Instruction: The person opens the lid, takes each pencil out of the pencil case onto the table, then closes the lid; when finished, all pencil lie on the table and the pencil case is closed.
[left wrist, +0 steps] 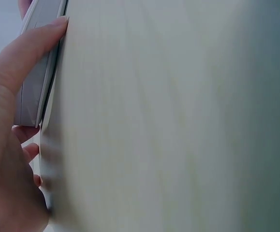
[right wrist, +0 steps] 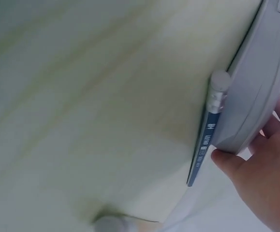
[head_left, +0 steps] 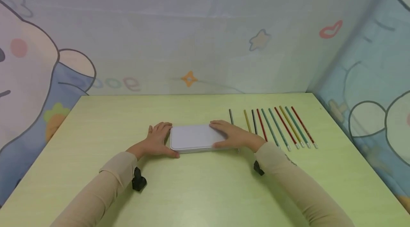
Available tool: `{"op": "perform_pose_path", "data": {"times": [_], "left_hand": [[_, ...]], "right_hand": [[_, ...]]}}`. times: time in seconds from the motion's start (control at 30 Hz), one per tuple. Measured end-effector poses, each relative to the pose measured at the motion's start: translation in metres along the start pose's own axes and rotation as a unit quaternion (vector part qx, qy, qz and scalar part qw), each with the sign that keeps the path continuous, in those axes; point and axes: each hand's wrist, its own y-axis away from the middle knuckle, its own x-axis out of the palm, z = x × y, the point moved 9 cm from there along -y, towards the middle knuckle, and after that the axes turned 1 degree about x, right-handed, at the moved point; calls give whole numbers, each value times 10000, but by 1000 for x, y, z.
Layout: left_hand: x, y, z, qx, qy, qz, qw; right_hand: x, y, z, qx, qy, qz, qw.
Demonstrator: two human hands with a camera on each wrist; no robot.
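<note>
A flat white pencil case (head_left: 195,137) with rounded corners lies closed on the table. At its left end my left hand (head_left: 155,142) grips it, the thumb (left wrist: 31,48) along the near side and the other fingers around the corner and far side. My right hand (head_left: 237,135) holds the right end, thumb and fingers spread over the edges. Right beside that end, partly under my right hand, lies a dark pencil (head_left: 231,115). In the right wrist view this pencil (right wrist: 208,128) shows its eraser end and "HB" lettering close against the case (right wrist: 253,87).
Several pencils in red, green, yellow and black, such as a red pencil (head_left: 304,126), lie in a slanted row on the right of the table (head_left: 198,191). My right forearm overlaps some near ends. A printed cloth backdrop (head_left: 205,42) stands behind the table.
</note>
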Motion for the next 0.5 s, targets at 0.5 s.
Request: {"op": "perform_pose_path", "data": {"times": [0.5], "left_hand": [[-2, -3, -7, -96, 189, 314, 9993]], "right_hand": [[-8, 2, 7, 358, 321, 226, 9986]]}}
